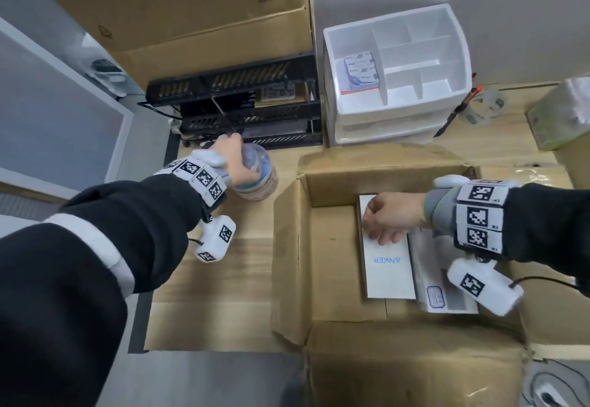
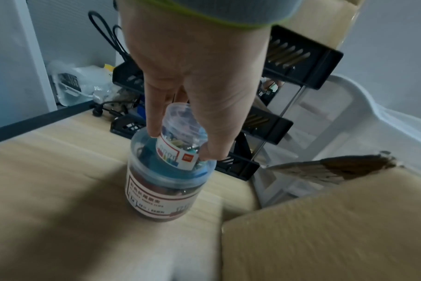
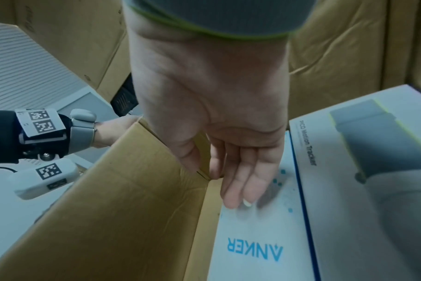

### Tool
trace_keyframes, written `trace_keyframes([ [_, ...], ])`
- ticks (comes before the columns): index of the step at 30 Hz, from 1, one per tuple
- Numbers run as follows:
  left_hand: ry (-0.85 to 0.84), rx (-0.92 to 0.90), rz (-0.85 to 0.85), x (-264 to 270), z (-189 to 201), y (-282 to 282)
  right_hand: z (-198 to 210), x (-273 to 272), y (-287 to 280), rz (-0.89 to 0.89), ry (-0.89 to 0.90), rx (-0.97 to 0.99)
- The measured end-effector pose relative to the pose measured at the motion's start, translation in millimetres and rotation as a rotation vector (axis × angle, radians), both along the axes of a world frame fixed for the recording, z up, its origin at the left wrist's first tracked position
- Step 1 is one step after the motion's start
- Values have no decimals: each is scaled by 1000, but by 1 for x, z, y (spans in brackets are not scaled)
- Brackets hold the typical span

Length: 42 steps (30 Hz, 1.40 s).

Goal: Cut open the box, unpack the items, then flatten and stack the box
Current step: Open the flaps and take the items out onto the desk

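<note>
The open cardboard box (image 1: 289, 247) sits on the desk with its flaps spread. Inside it lie a white Anker box (image 1: 389, 274) (image 3: 250, 247) and a second white box (image 1: 443, 282) (image 3: 363, 218) beside it. My right hand (image 1: 383, 221) (image 3: 231, 176) reaches into the box, fingers straight over the far end of the Anker box, thumb near the cardboard wall. Left of the box, my left hand (image 1: 238, 164) (image 2: 182, 144) pinches a small clear jar (image 2: 180, 123) from above, on top of a larger clear jar (image 1: 261, 183) (image 2: 166, 190) that stands on the desk.
A black tiered rack (image 1: 242, 100) and a white drawer organiser (image 1: 399, 87) stand against the back wall, with large cardboard boxes (image 1: 191, 7) behind. A tape roll (image 1: 485, 103) and a black-and-red pen-like tool (image 1: 456, 112) lie at the back right. Flat cardboard (image 1: 207, 295) covers the desk at left.
</note>
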<state>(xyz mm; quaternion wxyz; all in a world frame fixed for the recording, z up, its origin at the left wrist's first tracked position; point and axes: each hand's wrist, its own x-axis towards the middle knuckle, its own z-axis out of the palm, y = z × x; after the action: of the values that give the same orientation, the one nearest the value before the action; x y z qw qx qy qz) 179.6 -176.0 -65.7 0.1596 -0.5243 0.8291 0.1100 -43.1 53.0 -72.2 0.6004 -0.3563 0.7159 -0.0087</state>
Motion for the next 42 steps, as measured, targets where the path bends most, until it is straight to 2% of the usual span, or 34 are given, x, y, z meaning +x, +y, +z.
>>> trace_keyframes([
  [3,27,-16,17,-5,-13,-6,-10,0,0,-3,-3,37],
  [8,-20,-4,30,-11,-23,-18,-18,-1,0,2,3,76],
  [11,22,3,28,-9,-31,-20,-20,-3,0,-3,11,86],
  [19,19,6,44,-4,-23,-19,-18,-6,3,-32,8,88],
  [22,64,-152,70,-3,-19,-4,-9,-9,7,-50,-7,81],
  [25,230,-343,-39,-11,-1,9,5,-17,9,-60,60,30],
  [27,317,-408,-158,-24,19,20,15,-23,10,-96,113,7],
  [29,357,-397,-178,-40,36,34,27,-30,11,-112,176,16],
  [33,280,-43,-21,-57,39,56,41,-38,23,-96,237,54],
  [34,288,14,-50,-54,32,57,40,-39,27,-80,250,59],
  [36,193,69,-178,-45,20,58,42,-42,37,-55,279,48],
  [38,-15,29,-334,-35,9,55,41,-45,46,-46,301,31],
  [42,-438,-255,-697,-25,-16,42,36,-43,51,-20,306,11],
])
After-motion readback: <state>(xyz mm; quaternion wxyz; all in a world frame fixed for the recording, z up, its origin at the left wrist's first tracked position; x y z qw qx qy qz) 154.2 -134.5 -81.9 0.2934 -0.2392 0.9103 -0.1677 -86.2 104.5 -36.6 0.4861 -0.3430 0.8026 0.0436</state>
